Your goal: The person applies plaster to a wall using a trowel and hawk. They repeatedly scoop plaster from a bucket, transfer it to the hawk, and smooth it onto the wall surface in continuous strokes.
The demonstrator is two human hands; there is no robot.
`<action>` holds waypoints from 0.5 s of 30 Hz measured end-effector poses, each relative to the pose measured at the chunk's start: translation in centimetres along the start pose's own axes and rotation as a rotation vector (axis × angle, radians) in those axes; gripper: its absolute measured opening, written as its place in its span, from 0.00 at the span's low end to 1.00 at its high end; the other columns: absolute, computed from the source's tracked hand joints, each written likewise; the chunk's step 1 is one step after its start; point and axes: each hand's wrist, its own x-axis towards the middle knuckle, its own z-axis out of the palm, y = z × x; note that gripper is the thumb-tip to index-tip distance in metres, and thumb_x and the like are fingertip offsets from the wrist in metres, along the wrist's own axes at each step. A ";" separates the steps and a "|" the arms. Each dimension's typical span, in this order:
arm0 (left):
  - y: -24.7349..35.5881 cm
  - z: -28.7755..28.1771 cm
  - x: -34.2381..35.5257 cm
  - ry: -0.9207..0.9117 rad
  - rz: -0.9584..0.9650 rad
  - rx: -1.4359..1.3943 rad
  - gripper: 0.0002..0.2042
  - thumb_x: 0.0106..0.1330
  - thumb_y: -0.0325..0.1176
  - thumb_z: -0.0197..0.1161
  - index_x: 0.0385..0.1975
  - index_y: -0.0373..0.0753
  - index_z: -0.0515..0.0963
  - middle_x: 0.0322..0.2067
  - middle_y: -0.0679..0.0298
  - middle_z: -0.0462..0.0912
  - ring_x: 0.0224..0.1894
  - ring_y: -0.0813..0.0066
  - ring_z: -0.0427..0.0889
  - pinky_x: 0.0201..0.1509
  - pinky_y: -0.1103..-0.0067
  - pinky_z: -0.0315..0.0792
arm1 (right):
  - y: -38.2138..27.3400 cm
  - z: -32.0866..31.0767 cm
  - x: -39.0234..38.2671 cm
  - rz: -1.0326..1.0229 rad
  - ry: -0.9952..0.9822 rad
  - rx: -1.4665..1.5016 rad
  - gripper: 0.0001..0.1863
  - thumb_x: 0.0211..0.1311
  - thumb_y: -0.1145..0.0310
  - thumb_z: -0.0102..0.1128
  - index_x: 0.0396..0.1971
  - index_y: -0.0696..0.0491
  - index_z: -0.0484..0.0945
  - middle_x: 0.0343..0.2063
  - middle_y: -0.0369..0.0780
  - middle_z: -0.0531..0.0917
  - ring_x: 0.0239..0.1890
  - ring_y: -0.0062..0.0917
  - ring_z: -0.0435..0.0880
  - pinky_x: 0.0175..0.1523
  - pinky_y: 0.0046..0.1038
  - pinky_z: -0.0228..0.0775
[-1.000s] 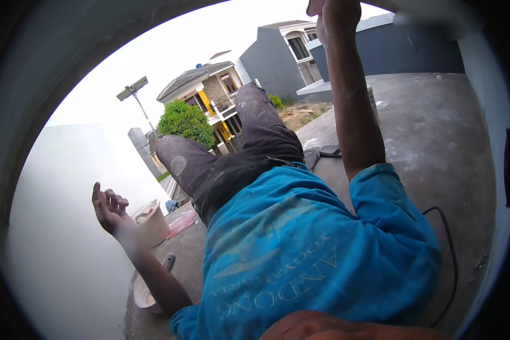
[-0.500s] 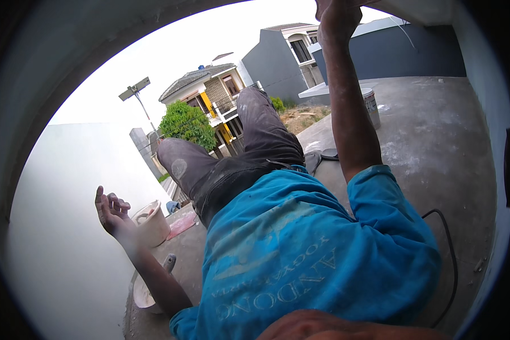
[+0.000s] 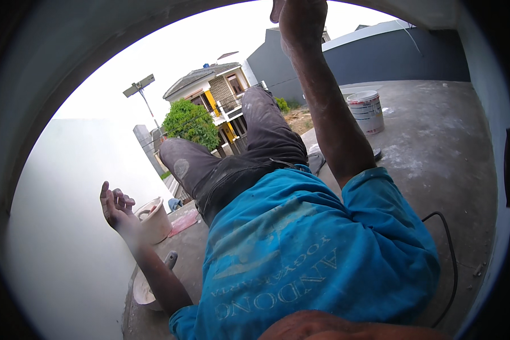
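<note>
My left hand (image 3: 117,207) is raised in front of the white wall at the left, its fingers apart and slightly bent, with nothing in them. Behind its wrist stands a whitish bucket (image 3: 156,222). Beside my left forearm is a pale basin (image 3: 145,290) with a tool handle (image 3: 170,260) sticking up from it. My right hand (image 3: 303,22) reaches high at the top edge, which cuts it off. It looks closed, with the thumb at its left side; whatever it grips lies out of view.
A labelled white pail (image 3: 366,112) stands on the grey concrete floor (image 3: 430,153) at the right. A black cable (image 3: 454,258) curves over the floor near the right wall. A pinkish sheet (image 3: 183,222) lies beside the bucket. Houses and a tree (image 3: 189,126) are outside.
My right hand and forearm have swung to the left along the top, uncovering the white pail. My left hand stays raised, almost unmoved.
</note>
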 end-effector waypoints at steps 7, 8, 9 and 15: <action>0.3 0.1 -0.1 0.022 0.006 0.006 0.19 0.76 0.35 0.53 0.63 0.38 0.68 0.28 0.71 0.70 0.24 0.87 0.65 0.25 0.87 0.64 | -0.5 1.0 -1.1 0.007 0.013 0.122 0.08 0.68 0.73 0.47 0.26 0.50 0.68 0.21 0.31 0.66 0.23 0.15 0.65 0.26 0.22 0.59; 0.3 0.0 0.0 0.020 0.007 0.006 0.19 0.76 0.34 0.53 0.63 0.38 0.68 0.28 0.71 0.70 0.24 0.87 0.65 0.25 0.87 0.64 | -1.0 1.0 -1.3 0.014 0.023 0.029 0.07 0.68 0.72 0.46 0.27 0.51 0.68 0.21 0.31 0.66 0.23 0.16 0.66 0.27 0.23 0.59; 0.2 0.0 0.1 0.017 0.008 0.006 0.19 0.76 0.34 0.52 0.63 0.38 0.68 0.28 0.71 0.70 0.24 0.87 0.65 0.25 0.87 0.64 | -1.8 1.0 -1.6 0.020 0.035 -0.063 0.07 0.68 0.71 0.46 0.28 0.52 0.68 0.21 0.32 0.66 0.24 0.16 0.66 0.27 0.23 0.60; -0.1 -0.5 0.1 0.004 -0.004 -0.003 0.18 0.76 0.35 0.53 0.62 0.39 0.69 0.28 0.70 0.72 0.24 0.86 0.68 0.26 0.86 0.67 | -3.7 3.9 -4.0 -0.107 0.034 -0.367 0.15 0.69 0.62 0.45 0.32 0.60 0.68 0.23 0.41 0.70 0.28 0.25 0.71 0.35 0.37 0.65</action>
